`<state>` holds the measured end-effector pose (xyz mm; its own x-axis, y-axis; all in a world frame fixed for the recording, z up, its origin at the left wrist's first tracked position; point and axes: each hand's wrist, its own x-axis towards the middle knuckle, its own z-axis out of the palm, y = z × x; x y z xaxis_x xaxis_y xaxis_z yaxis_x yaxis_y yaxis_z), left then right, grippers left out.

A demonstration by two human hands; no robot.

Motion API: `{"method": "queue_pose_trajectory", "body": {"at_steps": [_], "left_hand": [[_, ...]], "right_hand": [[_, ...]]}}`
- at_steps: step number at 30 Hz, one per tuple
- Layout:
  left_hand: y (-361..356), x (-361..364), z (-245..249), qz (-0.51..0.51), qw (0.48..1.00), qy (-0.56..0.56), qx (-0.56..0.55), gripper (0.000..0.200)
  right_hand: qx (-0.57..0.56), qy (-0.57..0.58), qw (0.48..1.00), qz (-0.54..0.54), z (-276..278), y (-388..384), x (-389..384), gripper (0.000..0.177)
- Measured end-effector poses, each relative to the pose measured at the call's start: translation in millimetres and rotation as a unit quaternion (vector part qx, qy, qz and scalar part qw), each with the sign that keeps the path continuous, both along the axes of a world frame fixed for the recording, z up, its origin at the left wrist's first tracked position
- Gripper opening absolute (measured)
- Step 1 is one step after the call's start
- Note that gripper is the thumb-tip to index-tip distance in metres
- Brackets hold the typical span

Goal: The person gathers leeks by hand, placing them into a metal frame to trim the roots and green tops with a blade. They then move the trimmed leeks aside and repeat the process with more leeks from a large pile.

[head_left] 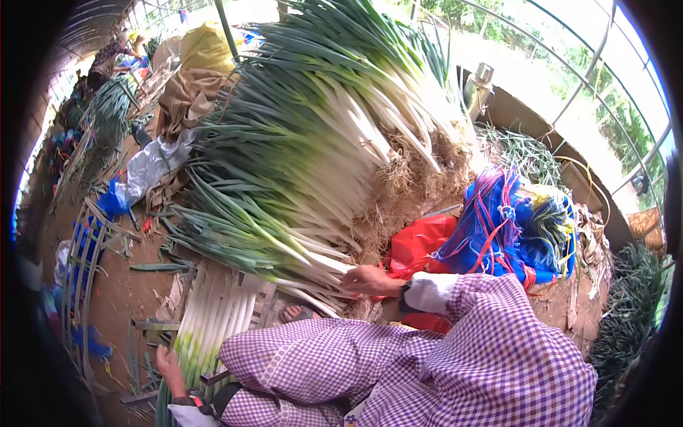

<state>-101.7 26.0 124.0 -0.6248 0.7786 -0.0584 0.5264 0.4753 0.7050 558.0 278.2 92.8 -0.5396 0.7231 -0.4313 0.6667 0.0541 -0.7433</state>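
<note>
A big heap of leeks [313, 142] lies in front of me, white stalks and rooty ends pointing right. My right hand [368, 280], in a white cuff and purple checked sleeve, grips a leek [313, 265] at the heap's lower edge. My left hand [169, 364], with a dark band at the wrist, rests on the green ends of a row of cleaned leeks [213, 313] laid side by side in a wooden frame [249, 285]. Whether its fingers close on them is hidden.
Blue net bags [498, 228] and a red plastic bag [420, 245] lie to the right of the heap. A sandalled foot [299, 313] shows by the frame. A metal flask [478, 85] stands behind. Another person [114, 57] works far left among more leeks.
</note>
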Motion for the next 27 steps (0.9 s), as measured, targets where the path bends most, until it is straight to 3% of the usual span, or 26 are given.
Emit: {"method": "queue_pose_trajectory", "body": {"at_steps": [1, 3, 4, 7, 9, 11, 13, 15, 17, 20, 21, 23, 27], "left_hand": [[17, 4, 28, -0.003, 0.997, -0.063, 0.037, 0.064], [60, 79, 113, -0.056, 0.990, -0.041, 0.120, 0.056], [79, 119, 148, -0.079, 0.986, -0.049, 0.142, 0.054], [124, 262, 228, -0.130, 0.971, -0.094, 0.177, 0.049], [143, 314, 221, -0.226, 0.932, -0.167, 0.227, 0.048], [164, 366, 197, -0.239, 0.839, -0.424, 0.244, 0.043], [173, 432, 196, -0.287, 0.857, -0.374, 0.207, 0.040], [184, 468, 170, -0.282, 0.833, -0.447, 0.166, 0.041], [190, 483, 127, -0.245, 0.813, -0.511, 0.135, 0.042], [189, 479, 94, -0.222, 0.894, -0.383, 0.075, 0.043], [189, 476, 90, -0.213, 0.917, -0.333, 0.060, 0.043], [189, 476, 94, -0.199, 0.906, -0.365, 0.079, 0.047], [188, 475, 89, -0.204, 0.920, -0.331, 0.046, 0.049]], "right_hand": [[-0.040, -0.017, 0.997, -0.058, 9, -1, 21, 0.037], [0.053, 0.012, 0.996, -0.072, -24, -2, 66, 0.039], [0.035, 0.011, 0.994, -0.098, -21, -3, 80, 0.041], [0.064, 0.032, 0.988, -0.138, -32, 3, 108, 0.028], [0.103, 0.062, 0.975, -0.186, -10, 16, 116, 0.027], [0.158, 0.120, 0.954, -0.224, 11, 38, 128, 0.026], [0.248, 0.163, 0.916, -0.270, 24, 71, 142, 0.026], [0.386, 0.102, 0.871, -0.286, 47, 107, 160, 0.027], [0.455, 0.047, 0.832, -0.313, 78, 137, 176, 0.028], [0.385, -0.074, 0.854, -0.342, 141, 168, 187, 0.028], [0.455, 0.003, 0.817, -0.356, 138, 180, 193, 0.030], [0.478, -0.087, 0.791, -0.372, 122, 228, 219, 0.037], [0.427, -0.148, 0.808, -0.378, 145, 262, 236, 0.058]]}}
